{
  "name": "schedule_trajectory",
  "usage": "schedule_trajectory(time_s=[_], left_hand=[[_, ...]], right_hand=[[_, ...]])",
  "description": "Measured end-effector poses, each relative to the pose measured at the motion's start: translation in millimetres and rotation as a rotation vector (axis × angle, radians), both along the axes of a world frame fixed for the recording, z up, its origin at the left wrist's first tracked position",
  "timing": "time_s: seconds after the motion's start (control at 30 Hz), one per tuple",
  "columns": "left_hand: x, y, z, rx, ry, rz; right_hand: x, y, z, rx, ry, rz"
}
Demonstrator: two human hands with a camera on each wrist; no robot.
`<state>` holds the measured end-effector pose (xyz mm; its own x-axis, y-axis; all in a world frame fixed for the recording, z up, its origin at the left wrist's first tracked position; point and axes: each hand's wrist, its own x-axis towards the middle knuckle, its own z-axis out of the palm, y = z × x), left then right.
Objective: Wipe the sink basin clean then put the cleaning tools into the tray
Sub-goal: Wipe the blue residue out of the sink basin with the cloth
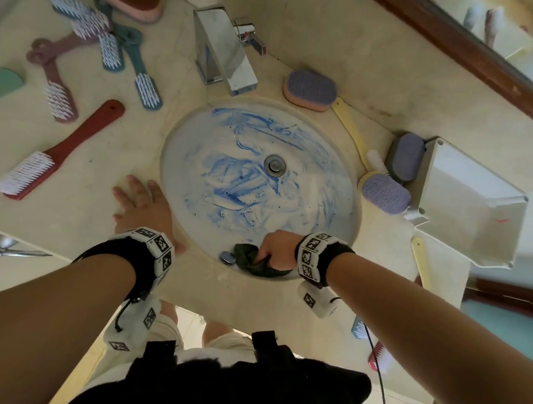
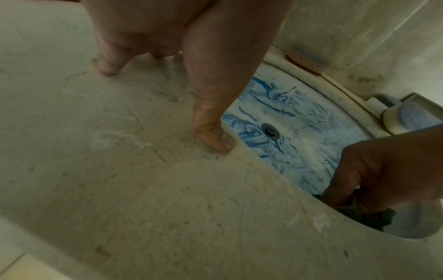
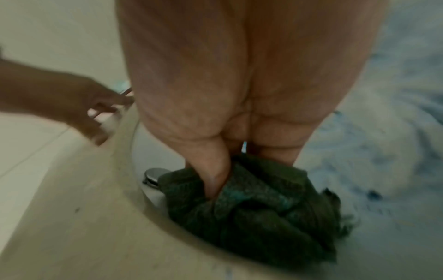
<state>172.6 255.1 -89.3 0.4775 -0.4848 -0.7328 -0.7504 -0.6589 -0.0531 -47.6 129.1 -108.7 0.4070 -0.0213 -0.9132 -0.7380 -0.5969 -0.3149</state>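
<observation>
The right hand (image 1: 276, 249) has its grip closed round a bunched dark green cloth (image 1: 255, 261), thumb and fingers dug into the folds, and the wad is pressed low against the near wall of the sink basin (image 1: 318, 156), just beside a small chrome overflow cap (image 1: 228, 257). From that grip everything left to wipe lies away from the person: the blue smears (image 1: 236, 178) spread from the near slope out across the middle, round the drain (image 1: 275, 165) and up to the far wall below the faucet (image 1: 222, 51). So the coming stroke is, in my judgement, a push outward and up from the near rim, with the wrist turning to follow the bowl's curve.

The left hand (image 1: 143, 204) lies flat with fingers spread on the counter (image 1: 104, 141) at the basin's left edge, thumb at the rim; it holds nothing (it looks like a brace). The right hand is plainly the nearer one to the stain.

Further out, the tray (image 1: 489, 222) sits on the person's right, beyond the basin rim, its open face tilted. Purple-topped scrub pads (image 1: 386, 193) and a yellow-handled brush (image 1: 350, 128) lie between basin and tray, near it; the long-handled brushes (image 1: 58, 153) on the far left of the counter are well apart from it. Wiping seems barely under way, and no tool can be seen in the tray.
</observation>
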Motion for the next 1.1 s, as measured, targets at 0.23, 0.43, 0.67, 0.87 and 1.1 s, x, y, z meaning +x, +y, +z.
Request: schedule_trajectory(time_s=[0.23,0.43,0.67,0.87,1.1], left_hand=[[0.9,0.2,-1.9,-0.001,0.001,0.008],[1.0,0.2,-2.5,0.002,-0.004,-0.004],[1.3,-0.7,-1.1,0.016,0.003,-0.001],[0.0,-0.7,-0.5,-0.006,-0.011,-0.007],[1.4,-0.4,-1.9,0.0,0.004,0.002]], right_hand=[[-31.5,-25.2,-6.5,-0.176,0.155,0.094],[-48.1,-54.0,-3.7,-0.343,0.26,0.192],[-37.1,-40.3,-8.2,-0.242,0.234,0.168],[17.4,4.7,-2.2,-0.019,-0.018,-0.066],[33.3,11.3,-12.4,-0.083,-0.06,-0.024]])
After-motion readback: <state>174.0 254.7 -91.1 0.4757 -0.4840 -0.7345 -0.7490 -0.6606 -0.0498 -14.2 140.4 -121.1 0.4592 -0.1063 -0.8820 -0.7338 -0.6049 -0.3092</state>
